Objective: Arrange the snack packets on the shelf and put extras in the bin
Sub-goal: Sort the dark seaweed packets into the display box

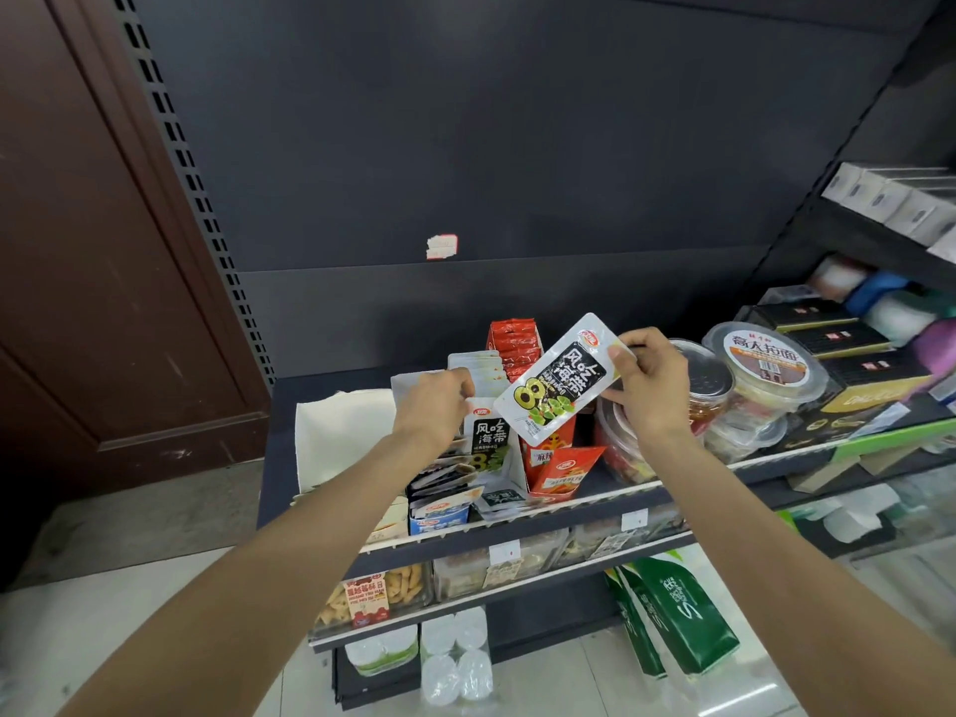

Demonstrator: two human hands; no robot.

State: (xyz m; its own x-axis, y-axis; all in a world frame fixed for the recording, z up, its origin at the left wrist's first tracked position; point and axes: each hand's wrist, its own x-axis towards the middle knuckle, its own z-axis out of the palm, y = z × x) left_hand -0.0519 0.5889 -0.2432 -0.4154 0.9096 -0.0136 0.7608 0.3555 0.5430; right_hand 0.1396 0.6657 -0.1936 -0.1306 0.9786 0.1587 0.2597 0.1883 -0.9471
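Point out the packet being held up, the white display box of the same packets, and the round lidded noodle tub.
held packet (557,379): head view, printed front.
white display box (490,438): head view, front panel.
noodle tub (764,358): head view, lid label.

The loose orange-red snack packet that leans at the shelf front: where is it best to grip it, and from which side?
Probably pinch the upper edge of the orange-red snack packet, coming from above: it leans nearly upright with that flat edge free, while its lower end sits behind the shelf's front rail.

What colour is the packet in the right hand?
Head view: white-edged glossy snack packet, black middle, green and yellow pictures.
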